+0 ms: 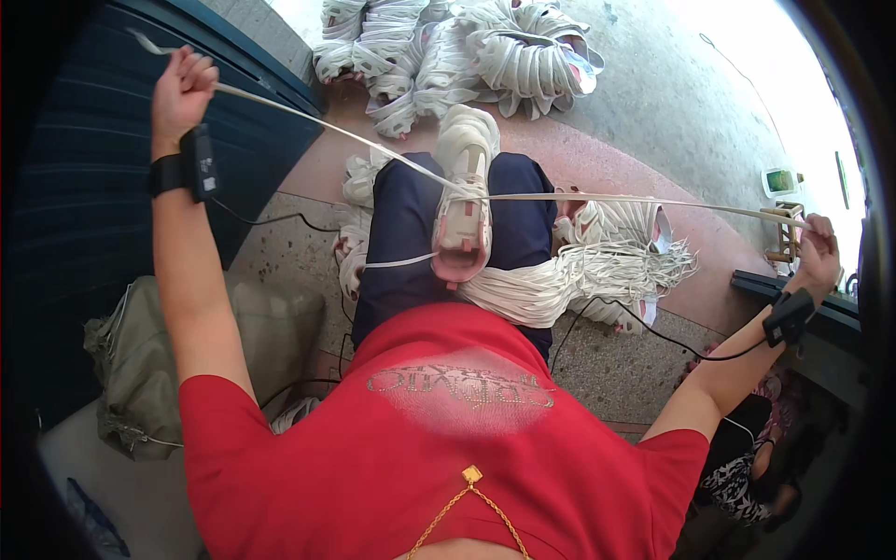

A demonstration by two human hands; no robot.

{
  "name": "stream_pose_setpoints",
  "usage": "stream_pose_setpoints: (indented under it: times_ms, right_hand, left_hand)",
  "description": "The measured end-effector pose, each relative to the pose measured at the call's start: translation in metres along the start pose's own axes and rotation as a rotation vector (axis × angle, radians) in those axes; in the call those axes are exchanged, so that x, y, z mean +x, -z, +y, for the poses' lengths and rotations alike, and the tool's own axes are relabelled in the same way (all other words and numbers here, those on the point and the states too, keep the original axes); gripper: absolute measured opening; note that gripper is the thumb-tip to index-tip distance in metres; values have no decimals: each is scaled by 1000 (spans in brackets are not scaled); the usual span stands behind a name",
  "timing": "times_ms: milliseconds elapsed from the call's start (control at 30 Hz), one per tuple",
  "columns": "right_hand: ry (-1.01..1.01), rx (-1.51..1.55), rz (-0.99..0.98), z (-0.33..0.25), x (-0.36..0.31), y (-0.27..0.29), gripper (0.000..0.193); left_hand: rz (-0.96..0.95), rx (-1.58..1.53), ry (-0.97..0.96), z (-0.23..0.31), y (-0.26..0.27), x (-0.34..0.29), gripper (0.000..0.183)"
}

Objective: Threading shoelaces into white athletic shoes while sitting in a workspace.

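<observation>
A white shoe upper (464, 229) with pink lining lies across my thighs, its toe pointing away from me. One long white shoelace (579, 196) runs through its eyelets and stretches taut to both sides. High at the far left, my left hand (184, 91) is closed round one end, a loose tip sticking out past the fist. Out to the right, my right hand (819, 254) pinches the other end. Beside the shoe, a thick bundle of white laces (532, 291) drapes over my right thigh. A short lace strand also extends left from the shoe's heel.
Stacked bundles of white shoe uppers (439, 61) lie on the floor ahead, with more uppers (616, 222) right of my legs. A dark blue metal panel (93, 131) stands at left, above a grey-green sack (275, 322). Black cables (653, 338) run from my wrist devices.
</observation>
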State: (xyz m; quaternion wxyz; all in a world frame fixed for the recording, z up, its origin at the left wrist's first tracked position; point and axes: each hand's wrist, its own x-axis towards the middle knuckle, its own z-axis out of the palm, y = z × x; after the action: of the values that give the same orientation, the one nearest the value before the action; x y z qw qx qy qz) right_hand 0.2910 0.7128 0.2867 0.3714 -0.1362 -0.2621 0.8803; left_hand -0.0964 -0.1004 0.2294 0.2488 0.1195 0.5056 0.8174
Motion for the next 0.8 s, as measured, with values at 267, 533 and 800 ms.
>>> stream_pose_setpoints:
  times_ms: [267, 533, 800]
  right_hand:
    - [-551, -1236, -556, 393, -204, 2, 24]
    - [125, -1770, -829, 503, -273, 5, 18]
    - [520, -1984, -1182, 524, -278, -13, 7]
  left_hand:
    - [644, 144, 206, -28, 87, -55, 31]
    - [-81, 887, 419, -233, -55, -87, 26]
    - [-23, 1400, 161, -256, -59, -104, 21]
